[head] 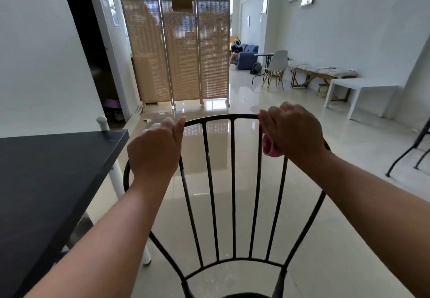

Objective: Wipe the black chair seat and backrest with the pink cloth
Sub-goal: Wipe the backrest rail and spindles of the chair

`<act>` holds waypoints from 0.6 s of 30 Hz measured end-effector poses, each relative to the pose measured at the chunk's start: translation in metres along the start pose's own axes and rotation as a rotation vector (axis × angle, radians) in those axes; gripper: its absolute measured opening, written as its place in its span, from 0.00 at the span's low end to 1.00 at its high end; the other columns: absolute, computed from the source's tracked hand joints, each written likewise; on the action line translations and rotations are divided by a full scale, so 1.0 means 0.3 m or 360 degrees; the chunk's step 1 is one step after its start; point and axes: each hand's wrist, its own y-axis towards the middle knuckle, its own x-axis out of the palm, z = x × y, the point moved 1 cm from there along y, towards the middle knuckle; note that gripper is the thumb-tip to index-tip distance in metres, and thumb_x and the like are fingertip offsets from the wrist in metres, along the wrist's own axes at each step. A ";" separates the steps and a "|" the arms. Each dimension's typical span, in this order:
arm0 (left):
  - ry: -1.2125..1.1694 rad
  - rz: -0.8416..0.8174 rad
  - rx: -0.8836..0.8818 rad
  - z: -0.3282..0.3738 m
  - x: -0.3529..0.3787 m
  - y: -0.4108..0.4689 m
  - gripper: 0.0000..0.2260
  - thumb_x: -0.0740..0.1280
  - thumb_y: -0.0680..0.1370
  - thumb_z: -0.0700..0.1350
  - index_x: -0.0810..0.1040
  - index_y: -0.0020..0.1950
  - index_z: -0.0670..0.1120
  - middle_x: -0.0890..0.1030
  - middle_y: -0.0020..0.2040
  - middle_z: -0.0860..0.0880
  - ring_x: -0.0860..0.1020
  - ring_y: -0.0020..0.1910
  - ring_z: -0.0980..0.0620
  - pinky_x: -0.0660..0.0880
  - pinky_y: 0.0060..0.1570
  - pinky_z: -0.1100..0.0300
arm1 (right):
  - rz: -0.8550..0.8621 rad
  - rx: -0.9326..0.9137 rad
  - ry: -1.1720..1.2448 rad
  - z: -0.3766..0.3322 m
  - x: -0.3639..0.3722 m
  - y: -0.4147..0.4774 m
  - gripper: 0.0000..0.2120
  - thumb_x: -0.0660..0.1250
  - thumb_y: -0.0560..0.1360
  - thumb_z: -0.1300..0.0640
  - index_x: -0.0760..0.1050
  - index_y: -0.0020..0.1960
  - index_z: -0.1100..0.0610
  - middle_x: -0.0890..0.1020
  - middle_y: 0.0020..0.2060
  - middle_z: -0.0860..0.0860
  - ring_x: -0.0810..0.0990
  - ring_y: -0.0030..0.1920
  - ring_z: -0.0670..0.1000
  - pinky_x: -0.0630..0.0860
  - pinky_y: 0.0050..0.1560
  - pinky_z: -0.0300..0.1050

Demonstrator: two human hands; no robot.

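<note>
The black chair's backrest [232,181], a curved metal frame with thin vertical bars, stands right in front of me. Only a sliver of the black seat [246,295] shows at the bottom edge. My left hand [154,151] grips the top rail on its left side. My right hand [294,132] is closed on the top rail's right side with the pink cloth [270,147] bunched in its palm, a fold of it showing below the fingers.
A black tabletop [46,181] with white legs stands close on the left, beside the chair. A woven folding screen [179,51] stands ahead. A white table [363,88], a bench and a grey chair line the right wall. Black chair legs [409,151] show far right.
</note>
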 end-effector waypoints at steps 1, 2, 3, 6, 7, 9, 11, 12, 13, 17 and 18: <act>-0.0011 0.0013 0.0004 0.004 0.000 0.002 0.26 0.48 0.84 0.61 0.71 0.38 0.46 0.70 0.28 0.50 0.69 0.24 0.50 0.64 0.26 0.62 | 0.0022 0.0106 0.0012 0.020 -0.005 -0.022 0.24 0.52 0.83 0.44 0.78 0.43 0.59 0.76 0.33 0.55 0.75 0.32 0.55 0.70 0.32 0.43; -0.0015 0.0018 0.0002 0.008 0.001 0.003 0.25 0.48 0.84 0.61 0.71 0.38 0.46 0.70 0.28 0.49 0.69 0.24 0.50 0.63 0.26 0.62 | 0.0048 0.0215 0.0019 0.024 -0.004 -0.033 0.24 0.52 0.82 0.45 0.78 0.43 0.59 0.76 0.33 0.55 0.75 0.33 0.55 0.70 0.32 0.44; -0.0014 0.0012 -0.0005 0.009 0.002 0.003 0.25 0.48 0.84 0.60 0.71 0.38 0.46 0.71 0.29 0.49 0.69 0.25 0.49 0.63 0.27 0.62 | 0.0070 0.0311 0.0019 0.010 -0.001 -0.032 0.23 0.52 0.82 0.46 0.78 0.44 0.60 0.77 0.34 0.56 0.75 0.34 0.56 0.70 0.33 0.44; -0.0016 -0.0006 -0.0005 0.011 0.002 0.004 0.26 0.47 0.84 0.60 0.73 0.39 0.45 0.71 0.29 0.48 0.70 0.25 0.49 0.64 0.27 0.61 | 0.0053 0.0296 0.0041 -0.113 0.017 0.025 0.22 0.51 0.82 0.47 0.78 0.43 0.59 0.79 0.37 0.57 0.77 0.37 0.58 0.73 0.34 0.46; -0.0028 -0.0006 -0.0006 0.008 0.002 0.003 0.26 0.47 0.84 0.60 0.73 0.39 0.45 0.71 0.29 0.48 0.69 0.25 0.49 0.64 0.26 0.61 | 0.0023 0.0211 0.0049 -0.162 0.029 0.047 0.22 0.52 0.82 0.47 0.78 0.44 0.58 0.79 0.38 0.57 0.78 0.38 0.58 0.75 0.35 0.48; -0.0041 -0.0023 0.0001 0.005 -0.002 0.002 0.27 0.46 0.84 0.61 0.73 0.39 0.45 0.71 0.29 0.48 0.70 0.25 0.48 0.66 0.26 0.61 | -0.0036 0.0079 0.0063 -0.217 0.032 0.083 0.22 0.52 0.82 0.46 0.80 0.46 0.56 0.80 0.39 0.55 0.78 0.39 0.57 0.75 0.34 0.47; -0.0040 -0.0040 0.0030 0.006 -0.002 0.000 0.28 0.45 0.84 0.61 0.72 0.39 0.45 0.70 0.28 0.48 0.71 0.24 0.48 0.70 0.26 0.59 | -0.0098 -0.0073 0.0018 -0.180 0.016 0.084 0.23 0.51 0.82 0.43 0.80 0.46 0.55 0.80 0.37 0.53 0.79 0.37 0.55 0.74 0.31 0.45; -0.0030 -0.0043 0.0035 0.008 -0.001 -0.001 0.28 0.44 0.84 0.61 0.71 0.38 0.45 0.70 0.28 0.49 0.71 0.23 0.48 0.70 0.26 0.60 | -0.0113 -0.0143 -0.0016 -0.135 0.007 0.076 0.25 0.51 0.82 0.43 0.80 0.45 0.55 0.79 0.35 0.52 0.78 0.35 0.54 0.74 0.31 0.43; -0.0019 -0.0042 0.0035 0.010 -0.001 -0.001 0.28 0.44 0.83 0.62 0.71 0.38 0.45 0.69 0.27 0.49 0.70 0.23 0.49 0.69 0.26 0.60 | -0.0115 -0.0185 -0.0043 -0.079 -0.003 0.064 0.26 0.50 0.82 0.42 0.80 0.43 0.56 0.79 0.34 0.52 0.78 0.34 0.54 0.75 0.30 0.43; -0.0017 -0.0003 0.0025 0.014 0.005 -0.001 0.28 0.47 0.84 0.60 0.72 0.38 0.43 0.70 0.28 0.47 0.68 0.24 0.48 0.63 0.27 0.62 | -0.0089 0.0031 0.0022 0.129 -0.019 -0.028 0.26 0.50 0.82 0.43 0.78 0.39 0.56 0.76 0.31 0.51 0.76 0.29 0.53 0.73 0.29 0.43; -0.0018 0.0004 0.0022 0.013 0.007 0.001 0.27 0.47 0.84 0.60 0.72 0.38 0.43 0.70 0.28 0.47 0.68 0.24 0.48 0.63 0.27 0.62 | -0.0081 0.0167 0.0079 0.159 -0.014 -0.067 0.26 0.49 0.82 0.41 0.76 0.37 0.55 0.76 0.30 0.50 0.76 0.28 0.52 0.73 0.29 0.43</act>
